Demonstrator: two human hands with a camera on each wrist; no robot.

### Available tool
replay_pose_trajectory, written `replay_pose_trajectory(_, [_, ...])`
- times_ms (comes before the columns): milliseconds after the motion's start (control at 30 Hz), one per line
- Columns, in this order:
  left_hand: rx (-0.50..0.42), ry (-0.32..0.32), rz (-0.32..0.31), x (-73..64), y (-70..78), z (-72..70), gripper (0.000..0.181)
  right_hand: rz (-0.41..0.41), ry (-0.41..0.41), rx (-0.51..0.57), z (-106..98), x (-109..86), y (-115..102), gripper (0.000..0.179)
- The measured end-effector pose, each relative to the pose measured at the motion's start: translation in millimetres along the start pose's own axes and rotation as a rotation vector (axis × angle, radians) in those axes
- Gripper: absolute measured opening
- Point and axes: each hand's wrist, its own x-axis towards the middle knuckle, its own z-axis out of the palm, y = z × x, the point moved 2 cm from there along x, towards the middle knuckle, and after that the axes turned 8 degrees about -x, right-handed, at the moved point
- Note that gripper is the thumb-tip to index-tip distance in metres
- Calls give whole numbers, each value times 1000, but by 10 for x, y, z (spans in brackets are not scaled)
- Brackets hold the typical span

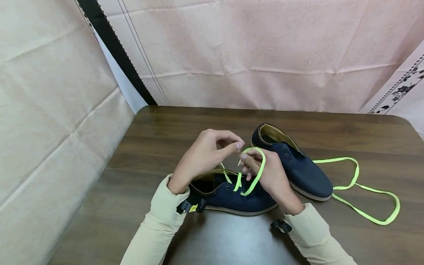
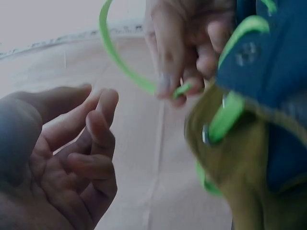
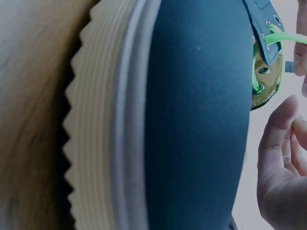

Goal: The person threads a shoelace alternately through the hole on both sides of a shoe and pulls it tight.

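Observation:
My right hand (image 1: 268,168) pinches a bright green shoelace (image 1: 260,170) between thumb and fingertips. In the left wrist view the lace's short tip (image 2: 182,90) pokes out past that thumb. A loop of the lace arcs over the hand down to a dark blue shoe (image 1: 237,199), which lies side-on with its toe to the right. My left hand (image 1: 211,150) hovers above the shoe opening, fingers loosely bent and holding nothing, close to the right fingertips. The shoe's tan tongue (image 2: 216,153) shows laced eyelets. In the right wrist view the shoe's side (image 3: 196,124) fills the middle.
A second blue shoe (image 1: 301,166) stands behind to the right, with bare eyelets. Another green lace (image 1: 393,208) lies in loose curves on the brown table (image 1: 161,125), partly against that shoe. Pale cloth (image 1: 239,49) hangs beyond the table's far edge.

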Motion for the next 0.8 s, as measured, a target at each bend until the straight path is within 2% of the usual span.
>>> replay_pose_trajectory(133, [110, -74, 5, -10, -65, -106, 11, 9, 4, 21, 7, 30, -26, 24])
replay_pose_trajectory(233, [206, -176, -4, -22, -112, -155, 9, 29, -6, 6, 12, 48, -26, 23])
replay_pose_trajectory(367, [288, -306, -36, -41, -179, -144, 7, 57, -27, -32, 20, 54, 4, 22])
replay_pose_trajectory(433, [305, -349, -50, -41, -205, -119, 7, 65, -35, -50, 20, 52, 27, 21])
replay_pose_trajectory(633, [310, -424, -65, -31, -246, -73, 4, 114, -74, -59, 25, 56, 97, 24])
replay_pose_trajectory(800, [323, -419, -87, -33, -254, -65, 7, 152, -109, -63, 36, 55, 120, 24])
